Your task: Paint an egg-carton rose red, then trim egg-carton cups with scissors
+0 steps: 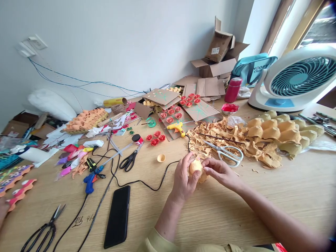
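My left hand (pixel 183 178) is curled round a small tan egg-carton cup piece (pixel 195 166), just above the wooden table (pixel 262 210). From the right, my right hand (pixel 220 171) pinches the same piece with its fingertips. White-handled scissors (pixel 227 151) lie just beyond my hands on a heap of tan carton scraps (pixel 210 138). A yellow glue gun (pixel 177 128) rests further back, its black cord running toward my left hand.
An egg carton tray (pixel 283 133) and a white fan (pixel 296 80) sit at the right. Red paper roses (pixel 172 113) lie on cardboard at centre. A black phone (pixel 118 215), black scissors (pixel 130 160), a blue glue gun (pixel 90 180) and cables cover the left.
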The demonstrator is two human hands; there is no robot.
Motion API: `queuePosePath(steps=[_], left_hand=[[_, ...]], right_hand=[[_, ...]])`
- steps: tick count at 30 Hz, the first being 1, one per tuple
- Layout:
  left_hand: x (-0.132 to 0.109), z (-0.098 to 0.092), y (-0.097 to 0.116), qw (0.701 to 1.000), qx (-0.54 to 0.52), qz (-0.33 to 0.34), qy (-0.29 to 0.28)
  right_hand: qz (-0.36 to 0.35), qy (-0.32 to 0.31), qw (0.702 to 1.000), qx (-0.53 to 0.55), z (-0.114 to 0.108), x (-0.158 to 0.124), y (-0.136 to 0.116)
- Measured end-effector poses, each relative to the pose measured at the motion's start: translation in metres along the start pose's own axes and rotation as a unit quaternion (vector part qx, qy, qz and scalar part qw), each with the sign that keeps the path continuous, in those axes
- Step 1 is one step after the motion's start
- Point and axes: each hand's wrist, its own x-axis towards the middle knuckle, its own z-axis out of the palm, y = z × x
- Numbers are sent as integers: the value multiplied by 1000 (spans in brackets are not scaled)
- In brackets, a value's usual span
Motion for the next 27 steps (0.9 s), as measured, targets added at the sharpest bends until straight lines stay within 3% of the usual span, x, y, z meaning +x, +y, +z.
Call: queuePosePath(steps=[9,16,27], left_hand=[[1,0,1,995,96,30,23],[3,-4,1,991,117,46,34],[5,0,0,971,215,104,-25]], right_hand=[[33,13,997,70,-1,2,0],[59,70,991,98,-17,5,8],[101,-36,992,71,-18,6,3]])
